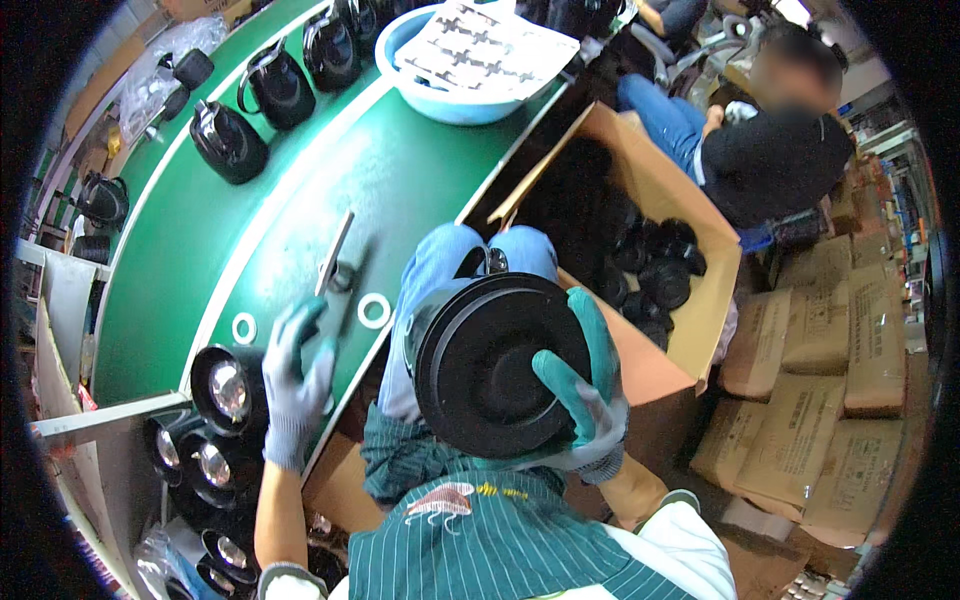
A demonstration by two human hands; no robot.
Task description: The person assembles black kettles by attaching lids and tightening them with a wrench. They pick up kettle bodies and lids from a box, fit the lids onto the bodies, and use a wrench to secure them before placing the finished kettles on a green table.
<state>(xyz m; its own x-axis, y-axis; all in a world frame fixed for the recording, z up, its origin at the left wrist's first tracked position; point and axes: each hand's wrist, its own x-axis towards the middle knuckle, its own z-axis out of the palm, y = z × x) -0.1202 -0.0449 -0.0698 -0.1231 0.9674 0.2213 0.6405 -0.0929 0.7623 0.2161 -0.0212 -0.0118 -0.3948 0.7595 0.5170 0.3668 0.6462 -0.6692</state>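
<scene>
A black jug (505, 362) rests on my lap with its wide round base turned up toward me. My right hand (590, 405), in a grey and green glove, grips its right side, the thumb lying over the base. My left hand (297, 385), gloved the same way, is raised at the table edge with fingers apart and holds nothing. Just beyond its fingertips a thin metal rod-like tool (338, 250) stands at a slant on the green table. Two white rings lie near that hand: one ring (375, 311) to its right, another ring (244, 327) to its left.
Shiny black jugs (230, 142) line the green table (400, 160). A blue basin (465, 108) carries a printed sheet (490, 50). An open carton (715, 290) at right holds black round parts (665, 280). Silvery-lined black vessels (230, 390) crowd the lower left. Beyond sits a co-worker (770, 165); cartons (790, 440) are stacked.
</scene>
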